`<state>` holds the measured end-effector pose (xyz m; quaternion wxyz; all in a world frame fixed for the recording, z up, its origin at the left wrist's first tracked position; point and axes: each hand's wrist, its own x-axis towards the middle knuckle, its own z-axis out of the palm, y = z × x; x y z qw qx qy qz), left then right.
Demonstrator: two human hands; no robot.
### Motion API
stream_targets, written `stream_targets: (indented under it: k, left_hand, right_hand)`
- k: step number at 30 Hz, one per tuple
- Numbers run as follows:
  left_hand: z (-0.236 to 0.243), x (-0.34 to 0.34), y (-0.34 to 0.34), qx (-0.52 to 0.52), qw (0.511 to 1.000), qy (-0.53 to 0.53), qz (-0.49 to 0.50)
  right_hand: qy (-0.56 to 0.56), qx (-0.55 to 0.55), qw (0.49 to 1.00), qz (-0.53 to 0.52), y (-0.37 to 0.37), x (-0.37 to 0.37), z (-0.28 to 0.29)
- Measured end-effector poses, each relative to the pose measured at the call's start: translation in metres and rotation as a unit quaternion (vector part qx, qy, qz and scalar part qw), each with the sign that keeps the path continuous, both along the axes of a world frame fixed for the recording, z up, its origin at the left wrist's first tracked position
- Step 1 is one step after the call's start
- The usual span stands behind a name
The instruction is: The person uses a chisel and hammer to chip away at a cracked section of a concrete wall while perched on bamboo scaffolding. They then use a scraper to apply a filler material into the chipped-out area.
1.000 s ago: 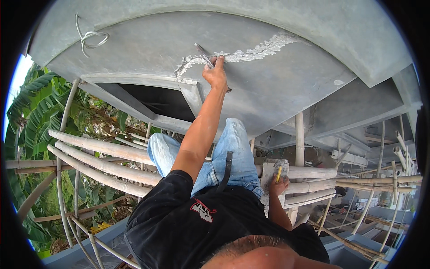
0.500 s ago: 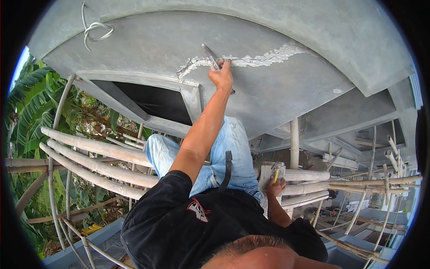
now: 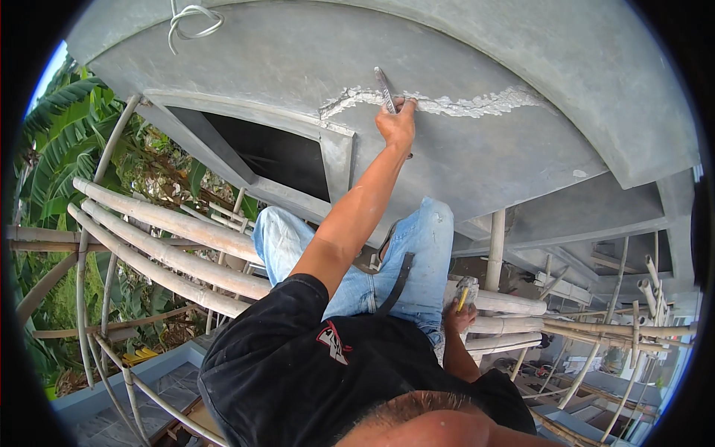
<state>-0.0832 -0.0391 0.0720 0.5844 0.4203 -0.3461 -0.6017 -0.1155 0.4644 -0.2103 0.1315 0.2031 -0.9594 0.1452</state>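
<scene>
My left hand (image 3: pixel 397 127) reaches up to a grey plastered concrete surface, closed around a narrow, flat metal tool (image 3: pixel 385 89). One end of this tool sticks up past my fingers; its far end shows just below the hand. Fingers and tool are against a rough, whitish crack (image 3: pixel 469 104) running across the surface. Low at my right side, my right hand (image 3: pixel 459 319) is closed on a yellow-handled tool (image 3: pixel 463 297). A grey, crusted lump (image 3: pixel 468 283) sits at its upper end, beside a pale board edge that is partly hidden. The tool's exact kind cannot be made out.
Bamboo poles (image 3: pixel 171 253) form scaffolding at left, with more poles (image 3: pixel 510 302) at right. A dark rectangular opening (image 3: pixel 253 160) lies left of the crack. Looped wire (image 3: pixel 195 22) hangs at upper left. An upright post (image 3: pixel 496 249) stands near my right knee. Banana leaves (image 3: pixel 71 149) grow beyond.
The view has shifted, so the crack, wire and opening sit further right. My left hand keeps its grip at the crack. My right leg has moved outward; my right hand stays low with its tool.
</scene>
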Motion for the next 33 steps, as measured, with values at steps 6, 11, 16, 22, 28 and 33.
stream_targets:
  k: [6, 11, 16, 22, 28, 33]
  left_hand:
    - [-0.003, -0.008, 0.000, -0.014, 0.995, -0.077, 0.062]
    - [-0.001, -0.011, 0.000, -0.020, 0.990, -0.118, 0.070]
    - [-0.012, -0.006, -0.002, -0.079, 0.964, -0.230, 0.112]
    - [-0.017, -0.001, -0.003, -0.133, 0.950, -0.258, 0.117]
    - [-0.011, 0.007, 0.001, -0.102, 0.973, -0.198, 0.056]
    - [-0.036, 0.033, 0.011, -0.012, 0.993, -0.114, 0.028]
  right_hand:
    - [-0.001, 0.000, 1.000, 0.005, 0.001, -0.002, -0.003]
    - [-0.007, -0.028, 1.000, -0.006, 0.000, 0.000, -0.003]
    - [0.009, -0.026, 1.000, 0.008, 0.001, 0.000, -0.005]
    - [0.000, -0.006, 1.000, 0.009, 0.004, -0.001, -0.005]
    - [-0.011, -0.030, 0.999, 0.004, 0.004, -0.003, -0.008]
    - [-0.005, -0.004, 1.000, 0.011, 0.004, -0.002, -0.005]
